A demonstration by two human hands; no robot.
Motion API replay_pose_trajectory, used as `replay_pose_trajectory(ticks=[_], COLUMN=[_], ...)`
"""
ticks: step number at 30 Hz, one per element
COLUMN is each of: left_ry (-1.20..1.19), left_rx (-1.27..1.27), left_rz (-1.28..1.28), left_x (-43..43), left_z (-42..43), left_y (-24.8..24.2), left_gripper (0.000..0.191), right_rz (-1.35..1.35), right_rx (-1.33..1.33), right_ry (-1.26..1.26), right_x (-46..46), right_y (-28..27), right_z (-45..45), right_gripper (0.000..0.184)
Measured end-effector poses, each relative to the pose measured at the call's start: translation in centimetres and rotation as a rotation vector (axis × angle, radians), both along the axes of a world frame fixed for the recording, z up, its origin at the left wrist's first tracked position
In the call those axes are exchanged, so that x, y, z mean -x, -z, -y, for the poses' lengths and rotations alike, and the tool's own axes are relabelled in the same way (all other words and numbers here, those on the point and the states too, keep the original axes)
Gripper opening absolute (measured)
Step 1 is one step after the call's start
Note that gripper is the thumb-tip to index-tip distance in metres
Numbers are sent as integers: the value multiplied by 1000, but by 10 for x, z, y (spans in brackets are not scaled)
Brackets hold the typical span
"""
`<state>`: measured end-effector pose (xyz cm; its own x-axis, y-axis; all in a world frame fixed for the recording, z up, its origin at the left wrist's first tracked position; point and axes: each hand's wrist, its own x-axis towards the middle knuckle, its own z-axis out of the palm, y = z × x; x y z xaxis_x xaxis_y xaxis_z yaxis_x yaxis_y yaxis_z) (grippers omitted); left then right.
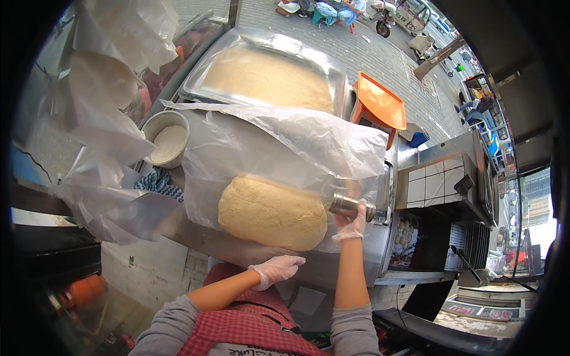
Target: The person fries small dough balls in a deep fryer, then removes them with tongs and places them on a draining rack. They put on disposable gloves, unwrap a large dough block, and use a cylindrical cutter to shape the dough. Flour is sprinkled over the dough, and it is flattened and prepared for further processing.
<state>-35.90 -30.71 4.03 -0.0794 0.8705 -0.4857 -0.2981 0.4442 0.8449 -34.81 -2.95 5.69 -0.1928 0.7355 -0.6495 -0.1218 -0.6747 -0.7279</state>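
Note:
A slab of pale dough (272, 212) lies on a clear plastic sheet (262, 142) spread over the metal worktop. Crumbly specks cover parts of its top. In a thin clear glove, my right hand (352, 224) grips a stainless-steel shaker (349, 206) just beyond the dough's right end. The shaker is tipped onto its side, one end towards the dough. My left hand (279, 269), gloved too, hovers by the front edge of the worktop below the dough. It holds nothing, and its fingers stretch to the right.
Behind the sheet stands a lidded tray of dough (267, 73). A tub of white powder (168, 144) and a blue-and-white cloth (159, 183) lie left, beside hanging plastic bags (107, 89). To the right are an orange tray (382, 101) and an oven (438, 182) with round pieces inside.

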Motion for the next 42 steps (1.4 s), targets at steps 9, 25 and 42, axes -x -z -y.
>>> replay_pose_trajectory(ticks=[9,25,42], left_ry=[-16,28,-32], left_rx=[5,-41,-48], left_rz=[-13,-94,-101], left_x=[-5,13,54], left_z=[10,29,75], left_y=[16,6,0], left_gripper=[49,53,54], right_rz=[-54,-68,-81], right_rx=[-23,-15,-73], right_ry=[-39,29,-65], right_x=[-76,-83,-43], right_y=[5,-11,-24], right_z=[22,105,141], right_gripper=[66,54,51])
